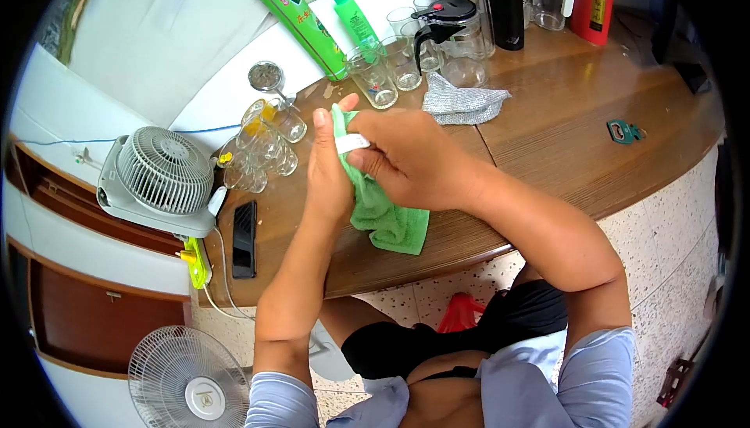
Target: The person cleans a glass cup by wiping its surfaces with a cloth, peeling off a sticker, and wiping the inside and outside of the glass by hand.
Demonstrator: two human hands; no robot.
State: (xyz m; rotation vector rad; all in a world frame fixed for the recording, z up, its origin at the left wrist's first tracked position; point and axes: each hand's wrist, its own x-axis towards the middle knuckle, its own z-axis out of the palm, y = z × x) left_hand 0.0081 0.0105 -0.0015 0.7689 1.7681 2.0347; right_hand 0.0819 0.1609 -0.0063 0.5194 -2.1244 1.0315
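Observation:
A green towel (398,229) is bunched between my two hands above the wooden table, its lower end hanging toward the front edge. My left hand (332,166) is upright, with the towel's top against its palm and the thumb and fingertips pointing up. My right hand (410,154) is closed at the towel from the right, fingers curled. At its fingertips shows a small white strip (353,143); whether this is the towel's label or a separate thing I cannot tell. Part of the towel is hidden behind my right hand.
Glass cups (375,84), a black-lidded glass pot (449,25) and a silvery cloth (465,101) lie beyond my hands. On the left are glasses (266,143), a small fan (168,166) and a phone (244,239). A teal bottle opener (623,132) sits at right.

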